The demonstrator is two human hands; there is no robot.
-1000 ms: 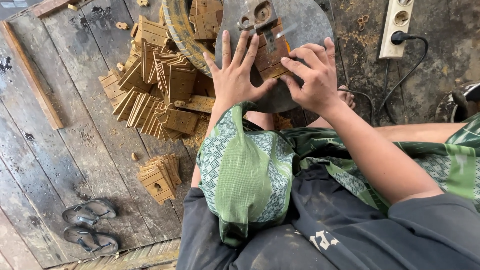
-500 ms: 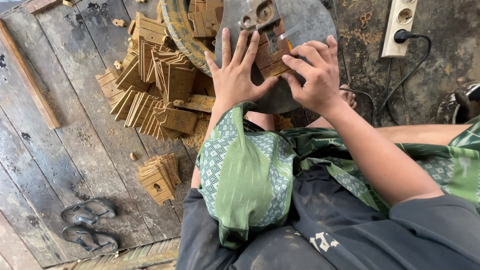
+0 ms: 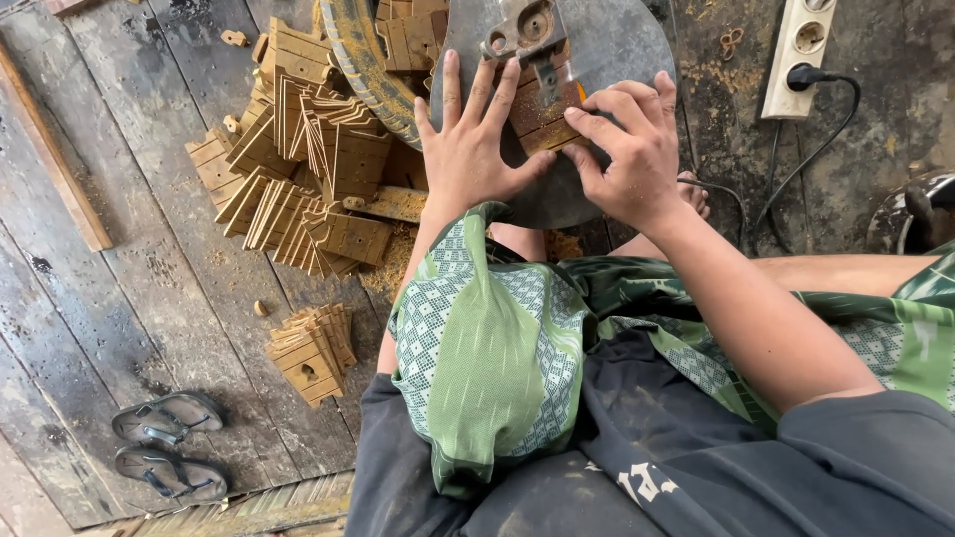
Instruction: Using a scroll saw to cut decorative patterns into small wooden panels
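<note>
Seen from above: left hand (image 3: 468,149) spread flat, fingers apart, and right hand (image 3: 632,149) with fingers curled together, both pressing a small wooden block (image 3: 542,114) against the round grey metal plate (image 3: 617,50) of a machine, under its metal clamp (image 3: 522,30). Block likely light, stiff and rough-sawn, best pinched by its flat edges, well away from the clamp. Against half a second ago, hands and block unchanged; loose wooden pieces (image 3: 298,179) piled on the plank floor (image 3: 119,298).

sandals (image 3: 167,446), power strip (image 3: 799,55) — plank floor (image 3: 149,288)
</note>
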